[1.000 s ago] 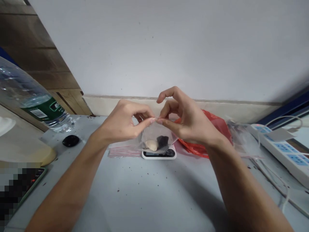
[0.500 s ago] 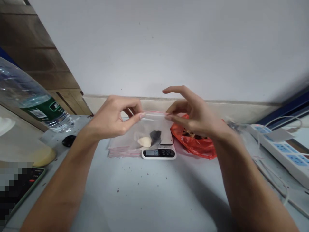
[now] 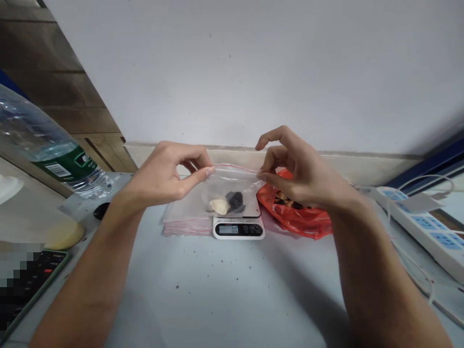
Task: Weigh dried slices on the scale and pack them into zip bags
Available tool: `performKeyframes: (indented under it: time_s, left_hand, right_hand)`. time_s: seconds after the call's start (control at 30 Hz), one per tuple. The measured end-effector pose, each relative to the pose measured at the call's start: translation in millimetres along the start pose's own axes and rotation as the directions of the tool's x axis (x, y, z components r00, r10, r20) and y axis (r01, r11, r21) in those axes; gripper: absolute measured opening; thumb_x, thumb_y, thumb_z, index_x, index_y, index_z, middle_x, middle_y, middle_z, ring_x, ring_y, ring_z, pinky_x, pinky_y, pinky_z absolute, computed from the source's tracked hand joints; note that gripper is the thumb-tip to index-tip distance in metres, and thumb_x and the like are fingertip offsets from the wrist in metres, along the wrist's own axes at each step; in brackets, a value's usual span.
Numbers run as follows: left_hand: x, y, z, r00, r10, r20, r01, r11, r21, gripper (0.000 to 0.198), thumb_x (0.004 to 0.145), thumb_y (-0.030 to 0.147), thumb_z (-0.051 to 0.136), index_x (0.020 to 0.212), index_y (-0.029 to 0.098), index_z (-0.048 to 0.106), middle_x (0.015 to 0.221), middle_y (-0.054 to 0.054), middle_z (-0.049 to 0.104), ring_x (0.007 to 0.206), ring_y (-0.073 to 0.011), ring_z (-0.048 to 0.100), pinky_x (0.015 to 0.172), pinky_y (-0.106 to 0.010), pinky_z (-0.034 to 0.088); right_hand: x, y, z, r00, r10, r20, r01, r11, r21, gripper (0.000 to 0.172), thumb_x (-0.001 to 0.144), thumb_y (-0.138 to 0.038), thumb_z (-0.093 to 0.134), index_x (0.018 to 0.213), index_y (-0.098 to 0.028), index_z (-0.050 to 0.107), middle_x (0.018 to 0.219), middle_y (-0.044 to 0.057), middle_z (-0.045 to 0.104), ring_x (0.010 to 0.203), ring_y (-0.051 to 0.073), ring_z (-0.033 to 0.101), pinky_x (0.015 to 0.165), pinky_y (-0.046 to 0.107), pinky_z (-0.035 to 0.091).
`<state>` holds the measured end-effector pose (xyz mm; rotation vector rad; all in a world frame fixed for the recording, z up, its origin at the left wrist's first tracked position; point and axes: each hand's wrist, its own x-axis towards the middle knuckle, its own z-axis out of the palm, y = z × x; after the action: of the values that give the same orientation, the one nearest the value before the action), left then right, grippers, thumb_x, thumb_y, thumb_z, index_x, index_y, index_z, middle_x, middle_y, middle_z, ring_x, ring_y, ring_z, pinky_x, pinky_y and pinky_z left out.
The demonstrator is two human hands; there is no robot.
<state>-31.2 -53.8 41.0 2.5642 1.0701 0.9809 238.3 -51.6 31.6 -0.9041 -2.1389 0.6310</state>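
Observation:
A clear zip bag (image 3: 232, 181) with a red line along its top edge hangs between my hands. Inside it lie a pale cream piece (image 3: 219, 207) and a dark, blackish piece (image 3: 235, 201). My left hand (image 3: 174, 171) pinches the bag's top left corner between thumb and fingers. At the top right corner my right hand (image 3: 290, 166) pinches it too, its index finger raised. Behind and below the bag is a small white digital scale (image 3: 239, 235), its display showing 0.0. A stack of flat zip bags (image 3: 186, 226) lies at the scale's left.
To the right of the scale sits a red plastic bag (image 3: 300, 220) with brownish pieces inside. A large water bottle (image 3: 68, 159), a phone (image 3: 38, 278) and a black object (image 3: 101, 211) are at left. At right lie a power strip (image 3: 422, 224) and white cables.
My right hand has moved slightly right and the zip bag's top is stretched wider. The bag's contents have shifted a little to the right and up.

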Motion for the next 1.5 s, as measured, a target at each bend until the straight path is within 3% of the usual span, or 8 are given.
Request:
performKeyframes:
  time_s: [0.23,0.47,0.73,0.9,1.03,1.17,1.27,1.5]
  left_hand:
    - [2.3,10.8,7.2,0.996,0.057,-0.066,-0.057,0.998,0.005,0.016,0.091,0.026,0.063,0.078,0.023,0.071,0.074,0.000,0.077,0.066,-0.0155,0.070,0.064,-0.025,0.054]
    - [2.5,24.6,11.4,0.978,0.114,-0.176,-0.097,0.990,0.100,0.017,0.094,0.028,0.066,0.079,0.027,0.073,0.077,0.003,0.078,0.068,-0.0165,0.071,0.068,-0.027,0.055]
    - [42.1,66.9,50.8,0.928,0.340,-0.153,-0.343,0.939,0.010,0.014,0.096,0.022,0.070,0.090,0.030,0.079,0.094,0.001,0.079,0.079,-0.0172,0.073,0.073,-0.029,0.057]
    - [67.8,97.7,78.6,0.861,0.379,-0.340,-0.391,0.920,0.035,0.006,0.091,0.024,0.078,0.097,0.026,0.078,0.100,0.000,0.081,0.086,-0.0175,0.074,0.081,-0.030,0.058]
    - [73.9,99.4,103.9,0.922,0.360,-0.140,-0.379,0.914,-0.145,0.008,0.092,0.014,0.072,0.093,0.020,0.077,0.091,-0.001,0.081,0.079,-0.0158,0.074,0.075,-0.027,0.057]
    - [74.6,93.2,132.7,0.956,0.286,0.061,-0.271,0.945,-0.185,0.015,0.093,0.012,0.065,0.087,0.020,0.077,0.086,0.000,0.081,0.073,-0.0148,0.071,0.069,-0.026,0.053]
    - [76.0,88.2,144.4,0.961,0.213,0.177,-0.182,0.967,-0.178,0.018,0.095,0.018,0.061,0.087,0.021,0.077,0.085,0.000,0.080,0.072,-0.0144,0.069,0.070,-0.026,0.051]
    - [71.0,65.2,135.7,0.949,-0.063,0.308,0.068,0.998,-0.006,0.023,0.097,0.028,0.059,0.085,0.020,0.076,0.080,-0.001,0.074,0.069,-0.0162,0.064,0.063,-0.027,0.044]
  right_hand:
    - [2.3,-11.8,4.0,0.999,-0.037,-0.001,0.037,0.989,-0.142,0.020,0.089,-0.040,0.072,0.094,-0.022,0.075,0.096,0.008,0.079,0.083,0.023,0.071,0.078,0.038,0.056]
    - [1.8,-12.0,3.0,0.971,-0.239,-0.007,0.230,0.943,-0.240,0.016,0.093,-0.019,0.060,0.080,-0.020,0.069,0.068,0.000,0.066,0.058,0.012,0.050,0.058,0.027,0.040]
    - [-33.7,-6.3,-32.2,0.950,-0.024,0.311,0.055,0.994,-0.091,0.009,0.090,-0.029,0.069,0.091,-0.020,0.071,0.079,0.001,0.072,0.067,0.016,0.061,0.062,0.029,0.051]
    - [-79.7,8.1,-79.1,0.991,0.075,-0.107,-0.094,0.977,-0.190,0.026,0.100,-0.026,0.054,0.109,-0.025,0.078,0.105,0.006,0.082,0.089,0.024,0.075,0.079,0.041,0.062]
    - [-132.5,43.2,-107.5,0.854,-0.043,-0.518,-0.238,0.854,-0.463,0.042,0.102,-0.025,0.052,0.140,-0.031,0.069,0.141,0.009,0.071,0.133,0.032,0.064,0.113,0.058,0.049]
    - [-180.9,95.5,-98.1,0.954,0.181,-0.241,-0.294,0.732,-0.614,0.057,0.099,-0.051,0.057,0.152,-0.031,0.058,0.169,0.010,0.042,0.157,0.038,0.033,0.124,0.068,0.030]
    - [-196.4,110.8,-91.8,0.918,0.377,-0.121,-0.366,0.690,-0.624,0.073,0.095,-0.070,0.052,0.158,-0.032,0.051,0.175,0.008,0.027,0.161,0.040,0.019,0.125,0.068,0.023]
    - [-141.0,60.7,-101.5,0.927,0.199,-0.318,-0.334,0.825,-0.457,0.032,0.101,-0.036,0.051,0.113,-0.024,0.078,0.117,0.011,0.080,0.106,0.028,0.075,0.095,0.044,0.058]
